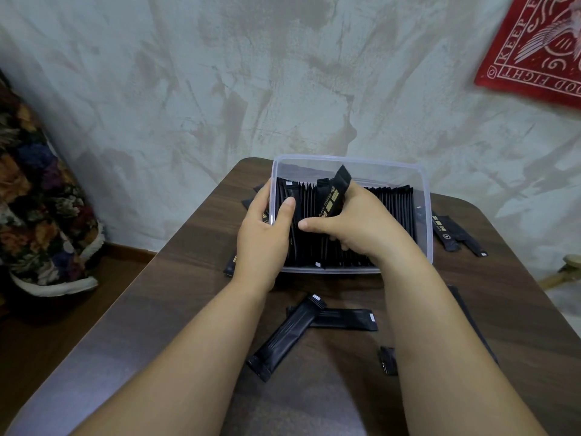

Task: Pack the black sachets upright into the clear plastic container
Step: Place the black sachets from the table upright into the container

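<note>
Two crossed sachets (290,333) nearest — left grip (262,236) clasps container (426,202) wall; right grip (361,223) pinches one tilted sachet (337,193).

Table (176,309): dark wood grain, before me.
Wall (220,73): mottled grey plaster.
Red cloth (534,51): my upper right, white lettering.
Floral fabric (41,199): on my left.

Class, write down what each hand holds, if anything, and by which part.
Right hand holds one black sachet by its lower half. Left hand grips the clear container by its left wall, thumb inside.
</note>
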A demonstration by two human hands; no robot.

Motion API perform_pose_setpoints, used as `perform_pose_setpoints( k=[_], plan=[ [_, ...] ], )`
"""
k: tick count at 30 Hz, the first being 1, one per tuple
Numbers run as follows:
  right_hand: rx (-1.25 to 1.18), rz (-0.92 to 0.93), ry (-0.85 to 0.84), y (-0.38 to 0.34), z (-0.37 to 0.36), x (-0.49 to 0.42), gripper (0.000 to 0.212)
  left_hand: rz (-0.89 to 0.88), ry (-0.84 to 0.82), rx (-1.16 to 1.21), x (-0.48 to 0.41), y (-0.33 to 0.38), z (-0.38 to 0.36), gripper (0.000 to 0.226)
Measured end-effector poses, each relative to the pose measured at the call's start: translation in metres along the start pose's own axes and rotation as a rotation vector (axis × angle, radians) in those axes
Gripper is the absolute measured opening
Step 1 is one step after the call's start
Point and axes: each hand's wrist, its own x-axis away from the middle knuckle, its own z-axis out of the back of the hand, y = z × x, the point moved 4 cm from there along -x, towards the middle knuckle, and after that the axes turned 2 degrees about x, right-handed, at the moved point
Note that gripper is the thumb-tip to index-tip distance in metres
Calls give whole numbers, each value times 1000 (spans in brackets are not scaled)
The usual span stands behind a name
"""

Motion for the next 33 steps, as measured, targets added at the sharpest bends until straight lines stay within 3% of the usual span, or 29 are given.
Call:
perform_pose_setpoints(
  k=[5, 10, 12, 15, 17, 24, 27, 30, 33],
  plan=[
    [129, 81, 183, -5, 10, 3, 35, -2, -1, -29, 1, 2, 0, 43],
    [269, 60, 118, -7, 7, 3, 17, -10, -12, -23, 1, 3, 0, 44],
    [255, 76, 96, -8, 5, 4, 24, -9, -13, -22, 2, 3, 0, 44],
    [231, 75, 75, -8, 3, 6, 57, 1, -13, -14, 2, 5, 0, 44],
    [209, 51, 70, -7, 5, 7, 63, 0, -15, -16, 2, 5, 0, 44],
    [252, -11, 13, -4, 6, 6, 33, -11, -7, -26, 2, 5, 0, 45],
    [213, 39, 69, -7, 6, 6, 20, -16, -11, -24, 2, 5, 0, 44],
    [130, 44, 112, -10, 5, 5, 20, -23, -17, -18, 1, 4, 0, 43],
    [101, 12, 39, -11, -2, 7, 34, -28, -13, -15, 2, 6, 0, 42]
  ],
)
